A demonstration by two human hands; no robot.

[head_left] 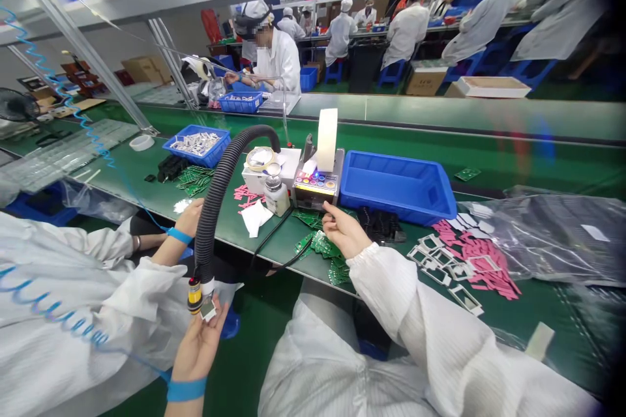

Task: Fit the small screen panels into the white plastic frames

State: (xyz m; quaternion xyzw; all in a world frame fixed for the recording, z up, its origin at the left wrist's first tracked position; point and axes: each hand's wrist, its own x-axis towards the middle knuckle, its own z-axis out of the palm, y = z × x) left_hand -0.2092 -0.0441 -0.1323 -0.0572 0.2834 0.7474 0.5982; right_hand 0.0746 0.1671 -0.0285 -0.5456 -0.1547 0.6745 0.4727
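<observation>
I am holding my left hand [198,346] low and palm up, with its fingertips [218,314] pinching a small square part [208,308]. The part is sitting right at the tips, pressed against the mouth of the black corrugated hose [215,189]. A yellow sensor [194,294] is hanging just left of those fingers. I am stretching my right hand [342,232] forward with its fingers loosely spread and gripping nothing. The label dispenser [317,187] is standing just beyond them, and a blue bin [396,186] is sitting to their right. Green circuit boards [323,246] are lying under the palm. A co-worker's hand [190,216] is resting on the bench beyond my left fingers, beside the hose.
</observation>
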